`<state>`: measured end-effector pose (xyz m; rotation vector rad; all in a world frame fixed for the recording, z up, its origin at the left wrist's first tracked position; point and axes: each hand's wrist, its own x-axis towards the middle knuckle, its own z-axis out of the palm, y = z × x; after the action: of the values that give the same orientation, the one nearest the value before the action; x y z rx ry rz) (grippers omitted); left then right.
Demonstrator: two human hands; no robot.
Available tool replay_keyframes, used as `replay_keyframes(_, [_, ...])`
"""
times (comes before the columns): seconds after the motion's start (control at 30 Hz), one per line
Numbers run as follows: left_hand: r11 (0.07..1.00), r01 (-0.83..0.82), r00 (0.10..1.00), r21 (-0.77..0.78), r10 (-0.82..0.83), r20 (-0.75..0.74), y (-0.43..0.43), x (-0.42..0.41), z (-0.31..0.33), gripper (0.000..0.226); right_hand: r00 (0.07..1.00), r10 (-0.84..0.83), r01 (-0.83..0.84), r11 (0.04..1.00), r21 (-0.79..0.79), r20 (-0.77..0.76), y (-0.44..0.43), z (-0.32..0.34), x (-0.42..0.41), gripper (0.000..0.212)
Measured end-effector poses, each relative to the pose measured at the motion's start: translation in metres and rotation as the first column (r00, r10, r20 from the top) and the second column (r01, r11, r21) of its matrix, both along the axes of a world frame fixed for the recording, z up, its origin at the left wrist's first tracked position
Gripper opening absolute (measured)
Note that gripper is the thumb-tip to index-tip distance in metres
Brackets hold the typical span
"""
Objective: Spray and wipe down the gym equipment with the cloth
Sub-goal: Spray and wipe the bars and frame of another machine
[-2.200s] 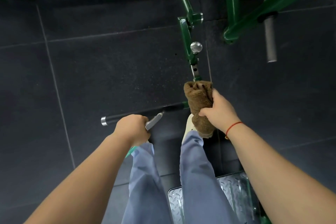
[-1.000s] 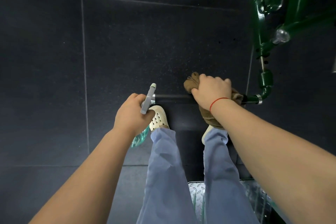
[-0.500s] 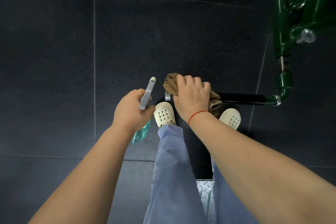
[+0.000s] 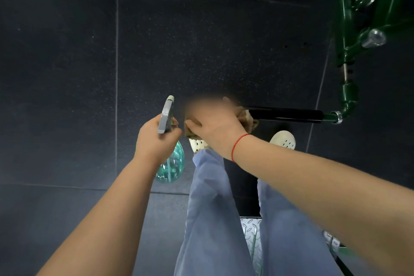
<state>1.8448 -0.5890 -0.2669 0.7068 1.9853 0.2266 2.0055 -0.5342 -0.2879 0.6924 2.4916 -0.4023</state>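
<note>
- Grips a brown terry cloth (image 4: 250,119) with the right hand (image 4: 216,129) at centre frame, wrapped over the left end of a black padded handle bar (image 4: 284,114). Fingertips blurred there, but the curl round cloth and bar reads plainly.
- Holds a clear teal plastic spray bottle (image 4: 172,163) in the left hand (image 4: 154,141), just left of the cloth. Fingers closed round the neck below the grey trigger head, bottle body hanging under the fist.
- Traces the bar rightward to a green painted steel machine frame (image 4: 347,96) at the right edge.
- Reads as the wiping step, at the bar's free end, with the sprayer idle.
- Calls next for a firm squeeze and a draw of the cloth along the bar toward the green elbow, bottle kept clear.
</note>
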Motion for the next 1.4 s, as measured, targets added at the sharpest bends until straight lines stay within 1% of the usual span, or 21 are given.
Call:
replay_keyframes(0.03, [1.000,0.005,1.000,-0.006,-0.005,0.005,-0.002,0.002,0.002,0.007,0.997,0.053,-0.052,0.998,-0.027,0.053,0.002,0.002,0.006,0.060])
replay_keyframes(0.1, [1.000,0.030,0.999,-0.002,-0.030,0.016,-0.005,0.006,0.005,0.007,0.988,0.133,-0.132,0.991,-0.011,0.078,0.004,0.004,0.017,0.059])
replay_keyframes(0.2, [0.997,0.076,0.997,-0.007,-0.075,0.031,-0.007,0.011,0.011,0.008,0.955,0.231,-0.241,0.970,0.033,0.186,0.004,0.011,0.038,0.047])
replay_keyframes(0.27, [0.995,0.094,0.995,-0.009,-0.094,0.035,-0.006,0.014,0.012,0.009,0.936,0.258,-0.273,0.961,0.032,0.241,0.005,0.017,0.057,0.043])
replay_keyframes(0.33, [0.994,0.108,0.993,-0.009,-0.107,0.043,-0.003,0.017,0.014,0.011,0.929,0.243,-0.250,0.968,-0.010,0.278,0.008,0.024,0.075,0.040])
replay_keyframes(0.47, [0.986,0.165,0.984,-0.014,-0.164,0.064,0.003,0.020,0.017,0.010,0.891,0.174,-0.165,0.985,-0.059,0.418,0.013,0.038,0.078,0.036])
replay_keyframes(0.5, [0.984,0.177,0.982,-0.010,-0.176,0.065,0.005,0.019,0.017,0.011,0.881,0.131,-0.099,0.991,-0.094,0.455,0.018,0.043,0.074,0.037])
replay_keyframes(0.57, [0.982,0.189,0.980,-0.002,-0.189,0.058,0.007,0.018,0.016,0.012,0.875,-0.039,0.136,0.976,-0.168,0.483,0.039,0.056,0.066,0.038])
replay_keyframes(0.63, [0.984,0.179,0.982,-0.001,-0.178,0.054,0.010,0.016,0.013,0.012,0.867,-0.287,0.405,0.882,-0.239,0.408,0.064,0.064,0.061,0.038])
replay_keyframes(0.67, [0.984,0.175,0.983,-0.002,-0.175,0.049,0.011,0.015,0.012,0.012,0.855,-0.390,0.483,0.839,-0.250,0.342,0.075,0.066,0.057,0.037])
replay_keyframes(0.7, [0.985,0.175,0.984,-0.005,-0.175,0.041,0.012,0.014,0.010,0.012,0.850,-0.455,0.515,0.824,-0.235,0.266,0.084,0.064,0.051,0.035])
replay_keyframes(0.77, [0.984,0.178,0.984,-0.009,-0.178,0.025,0.012,0.013,0.006,0.011,0.846,-0.513,0.533,0.819,-0.211,0.147,0.102,0.051,0.033,0.034])
replay_keyframes(0.8, [0.983,0.182,0.983,-0.010,-0.182,0.018,0.012,0.013,0.005,0.011,0.840,-0.529,0.543,0.807,-0.233,0.123,0.109,0.043,0.022,0.034])
replay_keyframes(0.83, [0.983,0.184,0.983,-0.012,-0.184,0.010,0.011,0.014,0.003,0.011,0.828,-0.544,0.558,0.781,-0.281,0.133,0.115,0.032,0.009,0.031])
replay_keyframes(0.9, [0.985,0.174,0.985,0.000,-0.174,-0.003,0.011,0.016,0.002,0.013,0.816,-0.531,0.577,0.712,-0.400,0.231,0.118,0.008,-0.017,0.025])
replay_keyframes(0.97, [0.985,0.170,0.985,0.038,-0.170,-0.002,0.012,0.021,0.001,0.014,0.837,-0.437,0.546,0.704,-0.454,0.329,0.109,-0.016,-0.036,0.025])
replay_keyframes(1.03, [0.984,0.168,0.985,0.064,-0.170,0.023,0.014,0.028,0.002,0.017,0.849,-0.368,0.516,0.734,-0.442,0.379,0.101,-0.033,-0.043,0.029])
replay_keyframes(1.1, [0.986,0.153,0.986,0.069,-0.157,0.053,0.016,0.036,0.001,0.018,0.843,-0.376,0.522,0.745,-0.414,0.385,0.103,-0.042,-0.038,0.037])
replay_keyframes(1.23, [0.987,0.144,0.986,0.068,-0.149,0.079,0.017,0.054,0.001,0.015,0.776,-0.511,0.627,0.687,-0.367,0.371,0.109,-0.055,-0.011,0.047])
replay_keyframes(1.33, [0.990,0.119,0.989,0.081,-0.126,0.082,0.017,0.062,0.003,0.012,0.743,-0.563,0.667,0.661,-0.343,0.361,0.111,-0.058,0.004,0.046])
replay_keyframes(1.4, [0.991,0.114,0.989,0.071,-0.120,0.082,0.016,0.064,0.004,0.014,0.720,-0.576,0.692,0.636,-0.340,0.388,0.115,-0.057,0.012,0.047])
